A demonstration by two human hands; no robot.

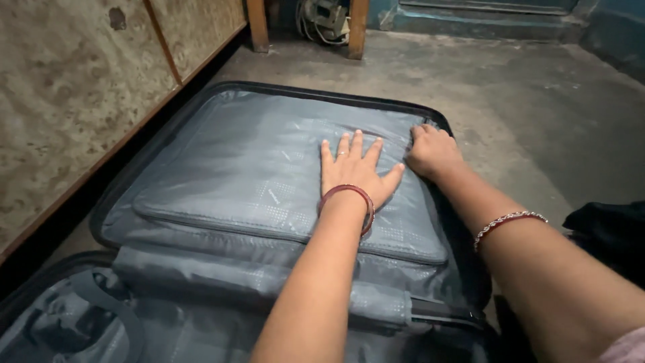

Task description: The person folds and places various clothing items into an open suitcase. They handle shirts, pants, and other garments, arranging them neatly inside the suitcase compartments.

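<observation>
Left hand [355, 176] flat, fingers spread, on grey suitcase divider panel [255, 168]; right hand [433, 151] fingers curled closed at panel's edge, grip unclear

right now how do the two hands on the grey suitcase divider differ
The left hand lies flat, fingers spread, mid-panel; the right hand is curled at the panel's far right edge. The left wrist wears a red bangle, the right a twisted silver-and-red bracelet. Both touch the grey fabric zipped divider panel.
</observation>
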